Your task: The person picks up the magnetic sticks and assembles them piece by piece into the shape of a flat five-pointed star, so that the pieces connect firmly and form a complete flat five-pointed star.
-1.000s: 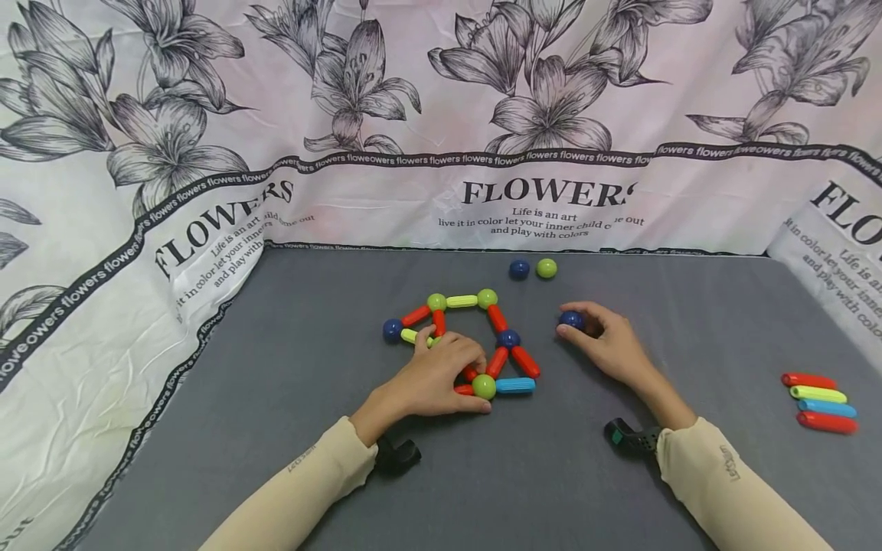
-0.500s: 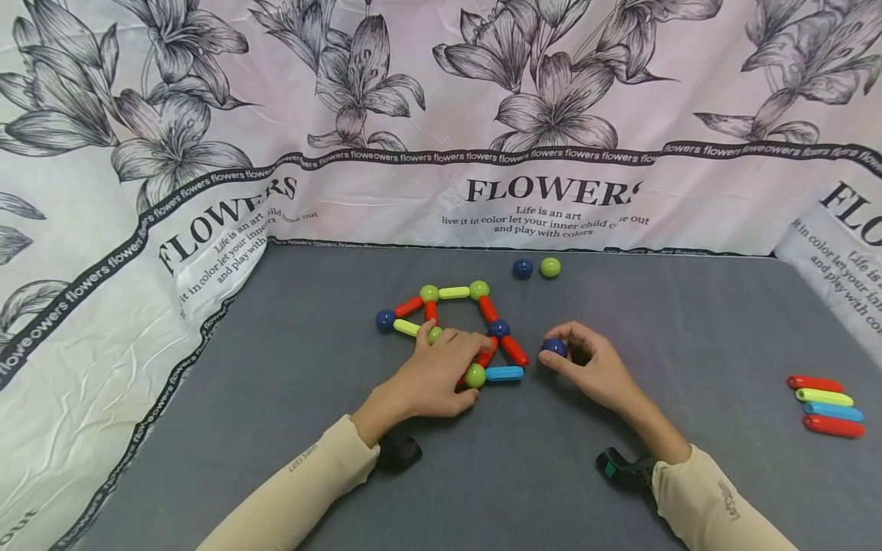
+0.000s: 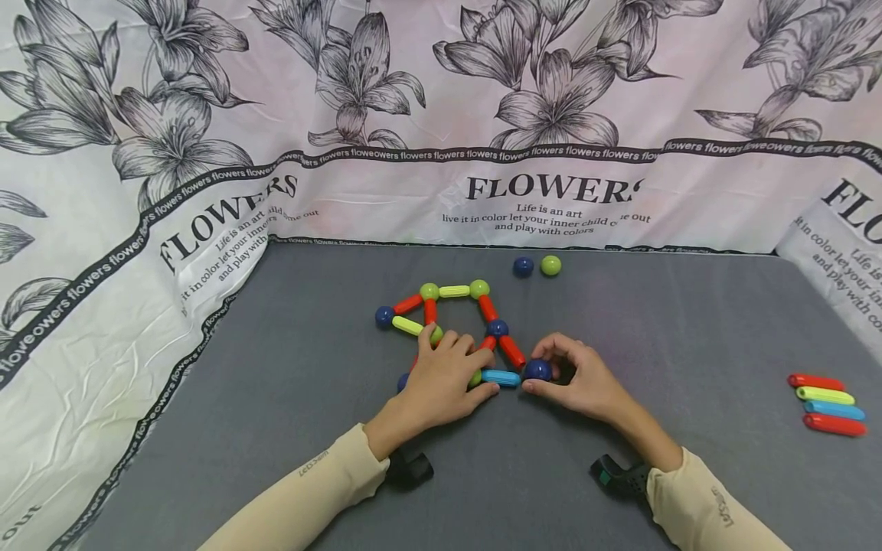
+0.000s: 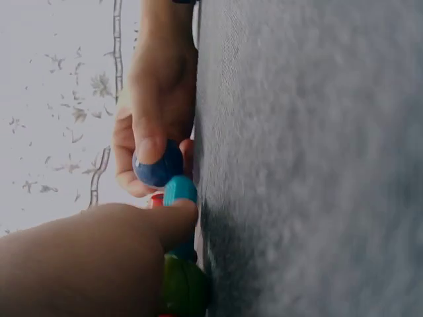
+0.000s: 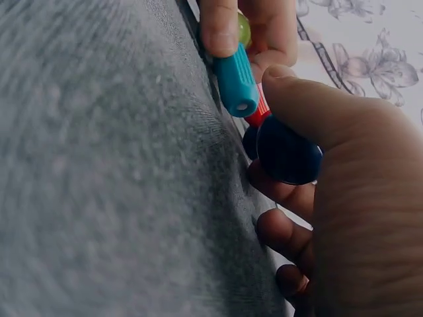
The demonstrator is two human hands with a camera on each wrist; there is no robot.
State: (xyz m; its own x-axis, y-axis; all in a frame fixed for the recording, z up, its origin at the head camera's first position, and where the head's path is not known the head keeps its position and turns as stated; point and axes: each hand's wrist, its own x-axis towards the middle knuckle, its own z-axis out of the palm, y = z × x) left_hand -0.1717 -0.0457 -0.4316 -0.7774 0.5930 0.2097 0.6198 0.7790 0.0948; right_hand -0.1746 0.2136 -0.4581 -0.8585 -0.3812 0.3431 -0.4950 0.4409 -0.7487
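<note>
While the person's right hand (image 3: 586,379) pinches a shiny dark-blue plastic-looking ball (image 3: 537,370) between thumb and fingers, the left hand (image 3: 444,383) is down over a flat frame of coloured plastic-looking rods and balls (image 3: 488,308). Left thumb and fingers are pinching a light-blue ribbed plastic-looking rod (image 3: 501,378) near a glossy lime-green ball (image 3: 476,377), which is mostly covered by the hand. So the held ball sits just beside that rod's free end, and right by the loose tip of a smooth red plastic-looking rod (image 3: 512,351); can't really tell if anything's touching. Another dark-blue ball (image 3: 523,266) and a lime-green one (image 3: 550,265) are at the far edge of the grey cloth-covered table (image 3: 661,321), plus four rods (two red, one yellow-green, one blue) (image 3: 834,411) lined up way over right. Backdrop's a pale flower-print fabric (image 3: 386,199).
</note>
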